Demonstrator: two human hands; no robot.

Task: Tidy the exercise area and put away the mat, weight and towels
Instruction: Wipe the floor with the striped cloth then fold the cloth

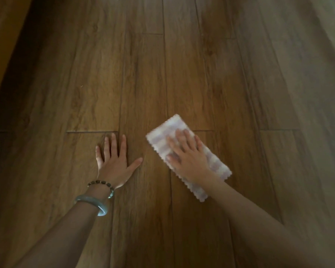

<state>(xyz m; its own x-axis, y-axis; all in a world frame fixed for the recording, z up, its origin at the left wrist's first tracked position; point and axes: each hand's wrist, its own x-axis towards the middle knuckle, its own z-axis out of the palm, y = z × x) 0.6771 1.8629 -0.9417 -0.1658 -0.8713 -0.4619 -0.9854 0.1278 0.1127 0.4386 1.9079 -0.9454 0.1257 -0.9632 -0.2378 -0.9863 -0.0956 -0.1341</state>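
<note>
Head view looks down at a brown wood floor (162, 74) made of long planks. Both arms are bare and reach forward onto it.

The left hand (114, 161) lies flat on the bare floor, palm down. Its fingers are straight and spread a little, and the thumb sticks out to the side. It holds nothing.

The right hand (187, 157) lies flat on top of a towel (163, 133). Its fingers are straight and a bit apart. They press down on the towel and do not curl round it.

The towel is small and folded into a long shape. It is white with soft pink stripes and has wavy edges. It lies flat on the floor at a slant, with one end pointing away and to the left and the other end beside the right arm. It looks a bit blurry.

The two hands are near each other but do not touch. A strip of bare floor shows between the left thumb and the towel.

On the left wrist sits a bracelet (101, 183) of dark beads. Just behind it on the arm is a smooth, pale green bangle (97, 205).
</note>
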